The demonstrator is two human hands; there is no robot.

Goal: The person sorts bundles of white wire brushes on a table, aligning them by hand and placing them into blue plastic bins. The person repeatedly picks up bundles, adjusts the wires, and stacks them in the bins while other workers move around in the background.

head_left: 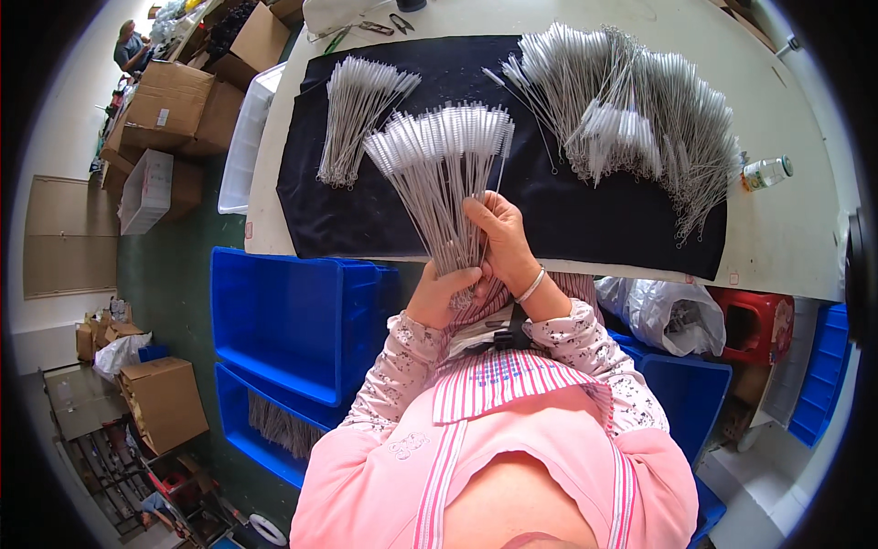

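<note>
A thick bundle of thin wire brushes with white bristle tips (444, 142) is held upright in front of me, bristles fanned out at the top. My left hand (441, 291) wraps round the lower wire ends, thumb across the front. Higher up on the right side, my right hand (505, 240) grips the bundle with its thumb against the wires; its other fingers are partly hidden. Beyond, on a dark cloth (302, 156), lie a smaller pile of the same brushes (361, 105) to the left and a large heap of them (631, 110) to the right.
The cloth covers part of a white table (777, 247). A small glass jar (766, 172) lies at the right; snips (401, 24) lie at the back. Blue bins (274, 320) stand left of me, one with more brushes. A red stool (754, 320) and cardboard boxes (169, 101) are around.
</note>
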